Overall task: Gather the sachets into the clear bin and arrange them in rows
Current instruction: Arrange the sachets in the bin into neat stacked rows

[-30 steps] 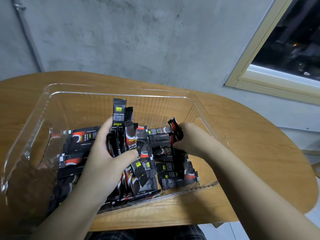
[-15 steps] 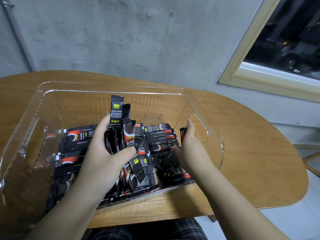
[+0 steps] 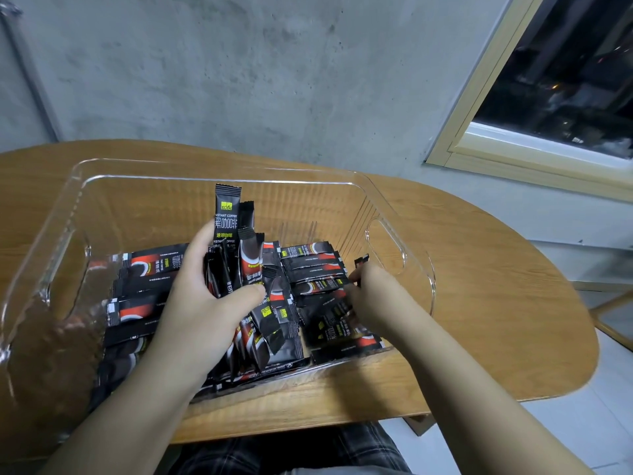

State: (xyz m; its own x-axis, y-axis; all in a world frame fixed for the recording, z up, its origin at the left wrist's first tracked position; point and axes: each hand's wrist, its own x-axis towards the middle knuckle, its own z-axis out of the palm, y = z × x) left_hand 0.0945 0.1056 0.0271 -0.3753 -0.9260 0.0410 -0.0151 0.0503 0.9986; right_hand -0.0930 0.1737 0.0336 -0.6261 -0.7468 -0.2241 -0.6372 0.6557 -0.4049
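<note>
Sachets (image 3: 308, 265) are lying inside the clear bin (image 3: 212, 173) at frame centre; we are gripping an upright bundle (image 3: 236, 241) with our left hand (image 3: 205, 296), while our right hand (image 3: 373, 296) is pinching one sachet (image 3: 361, 261).

Left hand (image 3: 202, 303) gripping (upright), right hand (image 3: 373, 296) curled

Rounded wooden table (image 3: 496, 303) against a grey concrete wall (image 3: 274, 80); dark window (image 3: 565, 70) at right.
</note>
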